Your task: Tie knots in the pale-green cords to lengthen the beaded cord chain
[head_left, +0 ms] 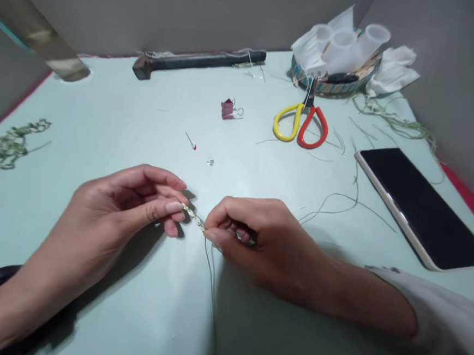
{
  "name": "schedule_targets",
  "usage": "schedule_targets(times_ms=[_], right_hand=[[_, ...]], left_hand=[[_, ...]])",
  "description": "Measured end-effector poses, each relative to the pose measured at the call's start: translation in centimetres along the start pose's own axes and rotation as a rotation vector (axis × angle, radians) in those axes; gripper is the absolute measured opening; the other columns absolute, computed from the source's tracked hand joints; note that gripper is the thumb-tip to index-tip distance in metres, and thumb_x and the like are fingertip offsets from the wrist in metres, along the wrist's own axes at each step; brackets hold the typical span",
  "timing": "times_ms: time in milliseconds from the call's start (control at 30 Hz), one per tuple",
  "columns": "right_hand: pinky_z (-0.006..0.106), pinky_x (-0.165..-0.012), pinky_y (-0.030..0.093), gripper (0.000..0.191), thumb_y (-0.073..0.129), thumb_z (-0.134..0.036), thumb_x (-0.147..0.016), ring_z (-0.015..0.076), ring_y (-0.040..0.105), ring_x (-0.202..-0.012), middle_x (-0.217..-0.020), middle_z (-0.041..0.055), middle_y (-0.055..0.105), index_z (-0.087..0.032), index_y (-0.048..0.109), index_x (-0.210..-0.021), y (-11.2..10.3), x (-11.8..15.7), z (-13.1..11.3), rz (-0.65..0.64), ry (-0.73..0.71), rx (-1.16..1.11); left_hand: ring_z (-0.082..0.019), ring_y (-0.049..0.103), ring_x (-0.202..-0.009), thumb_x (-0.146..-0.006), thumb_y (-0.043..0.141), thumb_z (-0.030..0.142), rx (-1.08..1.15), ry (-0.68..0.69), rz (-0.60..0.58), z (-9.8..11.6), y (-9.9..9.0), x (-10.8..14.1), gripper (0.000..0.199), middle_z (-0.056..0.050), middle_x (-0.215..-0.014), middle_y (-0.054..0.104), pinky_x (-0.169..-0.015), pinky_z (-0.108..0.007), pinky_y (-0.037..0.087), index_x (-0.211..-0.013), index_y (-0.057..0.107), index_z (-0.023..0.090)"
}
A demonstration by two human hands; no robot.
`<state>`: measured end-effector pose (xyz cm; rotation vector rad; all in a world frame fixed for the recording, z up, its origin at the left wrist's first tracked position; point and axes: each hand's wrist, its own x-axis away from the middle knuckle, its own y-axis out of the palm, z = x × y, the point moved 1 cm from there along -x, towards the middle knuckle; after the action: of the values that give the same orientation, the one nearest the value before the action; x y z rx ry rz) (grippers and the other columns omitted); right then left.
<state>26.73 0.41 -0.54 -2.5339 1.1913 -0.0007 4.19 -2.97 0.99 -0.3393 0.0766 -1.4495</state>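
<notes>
A thin braided cord point(193, 215) in green and white stretches between my two hands above the table. My left hand point(126, 207) pinches its upper left end between thumb and fingers. Thumb and forefinger of my right hand point(253, 231) close on the other end, and part of the cord there is hidden by the fingers. Fine green threads point(211, 276) hang from the cord beside my right fingertips, down toward the near edge. Just beyond the hands lie a pin with a red head point(191, 142) and a small clear piece point(210, 162).
Scissors point(301, 125) with yellow and red handles lie before a basket point(334, 88) of white plastic tubes. A phone point(425, 206) is at right, loose threads point(342, 199) beside it. A binder clip point(227, 109), a hammer point(200, 61) and knotted green cord point(5, 151) lie farther off.
</notes>
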Motion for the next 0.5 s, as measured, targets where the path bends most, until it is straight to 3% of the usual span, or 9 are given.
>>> schedule_targets(times_ms=[267,500], right_hand=[[0.028,-0.067,0.036,0.017,0.061,-0.012,-0.094,0.0098,0.045,-0.063,-0.067,-0.0078,0.052,-0.022,0.06,-0.081,1.4,-1.7,0.0,0.041,0.156,0.105],[0.03,-0.068,0.036,0.015,0.057,-0.017,-0.1,0.0127,0.05,-0.065,-0.069,-0.0057,0.056,-0.023,0.061,-0.087,1.2,-3.9,-0.5,0.052,0.203,0.138]], left_hand=[[-0.017,0.071,-0.059,-0.078,0.096,0.034,0.018,0.044,-0.009,0.4,-0.6,-2.3,0.019,-0.001,-0.071,0.078,-0.06,-0.028,0.06,-0.088,0.084,0.024],[-0.013,0.066,-0.062,-0.078,0.092,0.025,0.051,0.099,-0.056,1.9,-0.5,-5.7,0.015,0.002,-0.073,0.072,-0.062,-0.027,0.056,-0.085,0.079,0.02]])
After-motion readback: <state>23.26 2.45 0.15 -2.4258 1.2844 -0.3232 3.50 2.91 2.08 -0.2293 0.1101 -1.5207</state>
